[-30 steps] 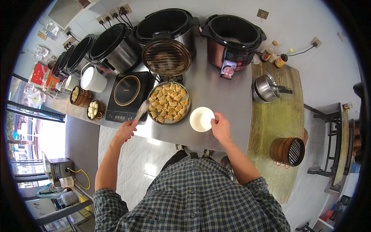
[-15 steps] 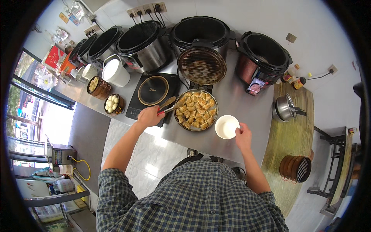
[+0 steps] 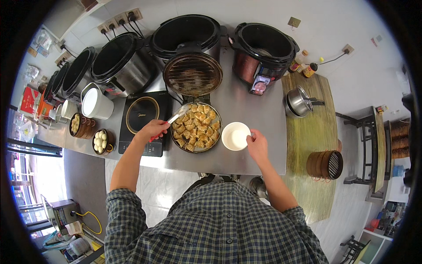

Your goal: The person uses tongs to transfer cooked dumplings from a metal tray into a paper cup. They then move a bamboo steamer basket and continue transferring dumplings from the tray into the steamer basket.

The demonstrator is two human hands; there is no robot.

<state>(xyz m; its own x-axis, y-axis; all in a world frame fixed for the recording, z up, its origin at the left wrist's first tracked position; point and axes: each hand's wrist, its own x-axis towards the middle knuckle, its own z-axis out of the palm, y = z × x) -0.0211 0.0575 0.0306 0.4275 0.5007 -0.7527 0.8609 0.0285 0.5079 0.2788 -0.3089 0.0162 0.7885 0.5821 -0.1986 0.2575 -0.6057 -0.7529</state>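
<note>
In my left hand is a pair of metal tongs with red on the handle. The tips reach over the upper left rim of a round electric griddle. Browned fried dumplings cover the griddle's base, and its ridged lid stands raised behind. No dumpling shows clearly between the tips. A white bowl sits just right of the griddle, its inside bare as far as I can see. My right hand grips its right rim, thumb toward the inside.
Left of the griddle lies a black induction cooker. Steamer baskets with white buns and a white bucket stand farther left. Several large cookers line the wall; a phone leans on the red one. Metal pans rest at right.
The whole view has shifted, so the counter appears farther left. The tongs' angle has changed at the griddle's upper left. My right hand still has the bowl beside the griddle.
</note>
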